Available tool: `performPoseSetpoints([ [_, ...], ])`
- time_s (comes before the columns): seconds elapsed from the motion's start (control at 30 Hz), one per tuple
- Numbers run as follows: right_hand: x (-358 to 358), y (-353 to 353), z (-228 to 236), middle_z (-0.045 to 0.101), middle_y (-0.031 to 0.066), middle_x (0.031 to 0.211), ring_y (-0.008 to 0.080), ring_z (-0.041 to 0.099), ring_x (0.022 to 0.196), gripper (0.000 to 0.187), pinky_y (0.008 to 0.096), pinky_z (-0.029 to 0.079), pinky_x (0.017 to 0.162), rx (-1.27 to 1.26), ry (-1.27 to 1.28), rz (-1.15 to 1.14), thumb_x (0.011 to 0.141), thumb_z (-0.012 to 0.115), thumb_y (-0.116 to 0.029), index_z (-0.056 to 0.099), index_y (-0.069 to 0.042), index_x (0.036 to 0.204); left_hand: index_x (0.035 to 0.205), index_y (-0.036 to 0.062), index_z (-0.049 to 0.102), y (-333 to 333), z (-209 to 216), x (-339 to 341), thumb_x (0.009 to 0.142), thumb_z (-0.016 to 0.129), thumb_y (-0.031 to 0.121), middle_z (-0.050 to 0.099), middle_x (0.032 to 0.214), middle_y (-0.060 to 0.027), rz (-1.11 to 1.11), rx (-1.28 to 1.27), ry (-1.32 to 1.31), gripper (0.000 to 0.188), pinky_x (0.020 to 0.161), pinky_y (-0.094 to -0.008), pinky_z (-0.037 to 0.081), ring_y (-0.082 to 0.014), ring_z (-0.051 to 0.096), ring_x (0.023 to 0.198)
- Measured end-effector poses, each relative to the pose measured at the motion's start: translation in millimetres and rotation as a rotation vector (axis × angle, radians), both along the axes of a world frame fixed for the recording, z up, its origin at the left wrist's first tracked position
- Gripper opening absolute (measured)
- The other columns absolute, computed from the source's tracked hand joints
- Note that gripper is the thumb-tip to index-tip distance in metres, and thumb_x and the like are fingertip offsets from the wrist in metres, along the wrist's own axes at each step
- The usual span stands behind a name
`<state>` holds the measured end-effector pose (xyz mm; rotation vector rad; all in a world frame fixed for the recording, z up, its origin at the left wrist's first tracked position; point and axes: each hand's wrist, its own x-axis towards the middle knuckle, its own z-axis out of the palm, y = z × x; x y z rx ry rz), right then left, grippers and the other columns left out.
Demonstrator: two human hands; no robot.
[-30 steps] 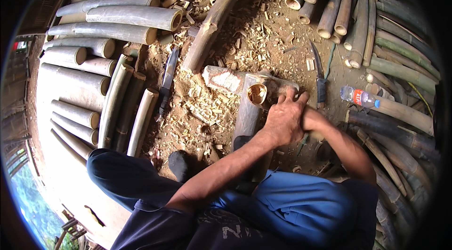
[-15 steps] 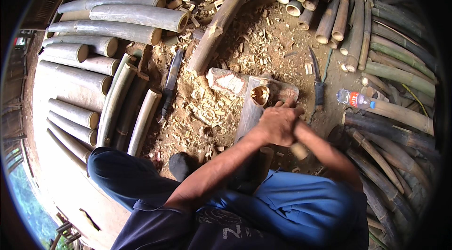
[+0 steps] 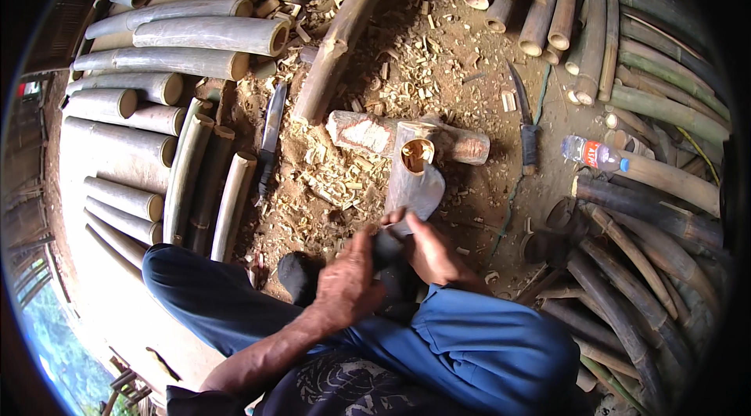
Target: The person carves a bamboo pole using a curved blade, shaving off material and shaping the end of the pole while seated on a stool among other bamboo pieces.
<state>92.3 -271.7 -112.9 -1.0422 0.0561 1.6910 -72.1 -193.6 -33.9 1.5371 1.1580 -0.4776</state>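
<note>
A short grey bamboo tube [image 3: 399,173] leans its open, pale-rimmed end on a thick log [image 3: 469,146] lying crosswise on the ground. Against the tube's right side rests a broad-bladed knife [image 3: 425,195] with a rounded grey blade; its handle is hidden. My right hand [image 3: 434,252] is closed at the lower end of that blade, its thumb along it and its forearm lost behind my knee. Just left of it, my left hand [image 3: 348,275] is closed with bent fingers beside something dark between the hands. What it holds is hidden.
Dark-handled knives lie on the left [image 3: 271,138] and right [image 3: 526,122]. A long bamboo pole [image 3: 336,48] reaches toward the log. Bamboo pieces [image 3: 211,34] line the left; more stems [image 3: 641,252] crowd the right beside a plastic bottle [image 3: 592,153]. Pale shavings [image 3: 336,169] litter the ground.
Both hands have come down and nearer my body, away from the tube's upper right side. The rounded blade now shows against the tube. The view has shifted slightly.
</note>
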Motion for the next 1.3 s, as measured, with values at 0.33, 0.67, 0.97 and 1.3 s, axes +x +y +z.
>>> performPoseSetpoints([
  [0.33,13,80,15,0.069,0.0153,0.109,0.0347,0.068,0.112,0.031,0.0460,0.057,0.103,-0.053,0.597,-0.264,0.104,0.057,-0.024,0.062,0.002,0.120,0.089,0.0009,0.068,195,32,67,0.073,0.075,0.013,0.071,0.077,-0.0150,-0.935,0.609,-0.114,0.022,0.067,-0.0420,0.057,-0.0329,0.073,0.076],
  [0.67,19,78,1,0.071,0.0193,0.081,0.0318,0.072,0.066,0.035,0.0427,0.063,0.061,-0.347,0.173,0.030,0.091,0.067,-0.029,0.065,0.006,0.093,0.112,0.0006,0.072,123,-54,-6,0.073,0.090,0.022,0.074,0.088,-0.0118,-0.296,-0.223,-0.068,0.048,0.073,-0.0342,0.058,-0.0186,0.070,0.079],
  [0.97,80,54,-29,0.058,0.0086,0.055,0.0182,0.053,0.053,0.050,0.0352,0.043,0.057,-0.239,-0.769,0.548,0.088,0.056,-0.039,0.069,0.001,0.061,0.114,-0.0080,0.064,-40,-51,84,0.078,0.082,0.029,0.073,0.097,-0.0280,0.359,-0.042,-0.013,0.055,0.085,-0.0454,0.059,-0.0370,0.075,0.093],
  [1.3,30,63,-37,0.070,0.0100,0.093,0.0229,0.072,0.073,0.035,0.0358,0.058,0.054,-0.096,-0.426,0.372,0.102,0.059,-0.038,0.069,-0.005,0.097,0.104,-0.0013,0.071,20,-52,-9,0.070,0.088,0.030,0.075,0.089,-0.0188,0.317,0.135,-0.116,0.049,0.078,-0.0443,0.060,-0.0276,0.075,0.082],
])
